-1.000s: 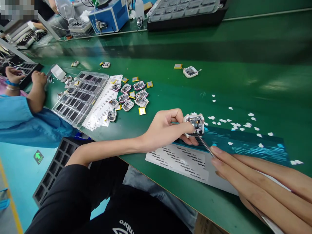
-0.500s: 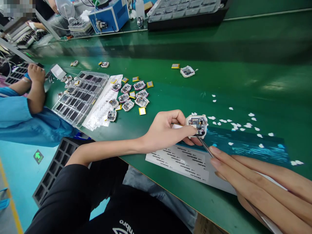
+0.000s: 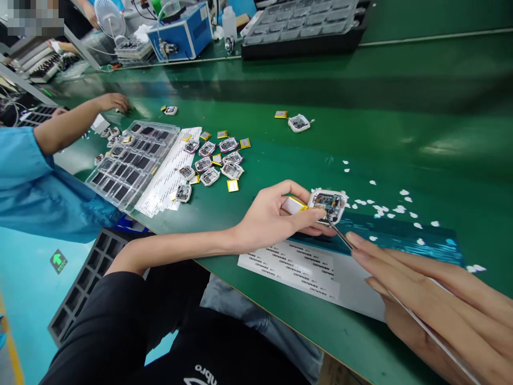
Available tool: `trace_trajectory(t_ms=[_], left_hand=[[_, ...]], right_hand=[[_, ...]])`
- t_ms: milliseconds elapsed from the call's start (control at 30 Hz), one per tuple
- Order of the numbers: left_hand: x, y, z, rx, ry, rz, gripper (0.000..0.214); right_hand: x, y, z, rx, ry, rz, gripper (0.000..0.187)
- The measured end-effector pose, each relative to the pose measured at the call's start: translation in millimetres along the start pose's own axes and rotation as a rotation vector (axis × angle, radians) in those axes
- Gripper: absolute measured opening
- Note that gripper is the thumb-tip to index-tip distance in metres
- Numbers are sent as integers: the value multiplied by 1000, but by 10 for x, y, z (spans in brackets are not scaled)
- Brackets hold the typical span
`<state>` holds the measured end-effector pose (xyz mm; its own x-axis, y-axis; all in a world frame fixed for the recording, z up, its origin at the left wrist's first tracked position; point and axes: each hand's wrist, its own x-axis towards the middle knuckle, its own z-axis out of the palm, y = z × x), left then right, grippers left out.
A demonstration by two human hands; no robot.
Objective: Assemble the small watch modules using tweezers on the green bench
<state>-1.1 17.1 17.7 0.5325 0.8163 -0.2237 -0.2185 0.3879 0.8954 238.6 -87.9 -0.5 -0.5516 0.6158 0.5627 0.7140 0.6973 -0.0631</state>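
My left hand (image 3: 276, 219) is closed on a white watch case (image 3: 342, 199) with its circuit board facing up. The thumb presses on the board's lower edge. A yellow-edged battery (image 3: 294, 205) sticks out on the case's left side, between the fingers. My right hand (image 3: 433, 305) pinches a pair of thin metal tweezers (image 3: 340, 235), whose tip touches the lower edge of the case; the exact contact point is too small to tell. Below lie a sheet of printed labels (image 3: 296, 267) and a strip of blue film (image 3: 425, 240).
White bits (image 3: 399, 209) lie scattered to the right. Several open watch cases (image 3: 209, 176) with batteries are grouped left of my hand, beside a clear compartment tray (image 3: 132, 160). One case (image 3: 298, 123) lies farther back. A co-worker's arm (image 3: 76, 120) reaches over the table.
The watch case has shifted slightly right and turned, showing more of the battery. The tweezers stay at its lower edge. The co-worker's arm has stretched out toward a small part at the back.
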Motion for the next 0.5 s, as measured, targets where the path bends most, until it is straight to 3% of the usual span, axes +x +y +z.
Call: trace_trajectory(t_ms=[167, 300, 367, 433, 467, 500], left_hand=[[31, -37, -51, -20, -8, 67, 56], [259, 28, -218, 205, 35, 196, 48], [477, 203, -382, 528, 136, 298, 37], [723, 459, -594, 1067, 309, 381, 36], [841, 593, -709, 1344, 372, 342, 40], [949, 716, -823, 1432, 408, 306, 43]], right_hand=[[-20, -10, -56, -5, -13, 47, 63], [27, -48, -71, -55, 40, 41, 68], [67, -60, -61, -68, 98, 15, 66], [104, -59, -56, -89, 147, -13, 65], [120, -53, -58, -107, 166, -40, 64], [135, -44, -63, -130, 190, -70, 63]])
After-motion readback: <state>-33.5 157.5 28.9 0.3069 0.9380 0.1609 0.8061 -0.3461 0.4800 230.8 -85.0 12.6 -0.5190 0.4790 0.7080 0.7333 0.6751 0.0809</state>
